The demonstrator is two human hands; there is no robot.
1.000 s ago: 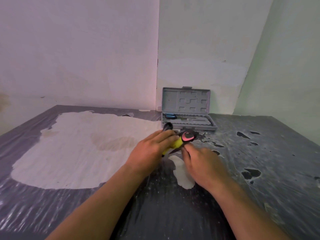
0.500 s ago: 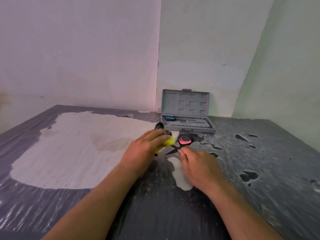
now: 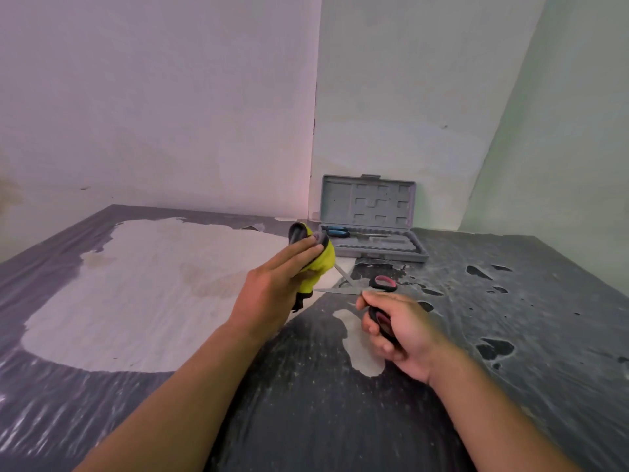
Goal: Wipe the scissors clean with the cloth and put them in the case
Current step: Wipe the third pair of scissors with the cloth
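Observation:
My right hand grips the lower handle of the scissors, which have black and pink handles and spread blades pointing left. My left hand is bunched around a yellow and black cloth, held just left of the blade tips; one blade seems to touch the cloth. Both hands hover above the table. The grey plastic case stands open at the back against the wall, lid upright, a little behind the hands.
A blue-handled screwdriver lies in the case's tray. The table has a worn dark covering with a large pale bare patch on the left. Walls close in behind and to the right.
Both hands have lifted and drawn apart. The scissors' blades now stand spread and bare, and the cloth has slid off towards the blade tips with my left hand.

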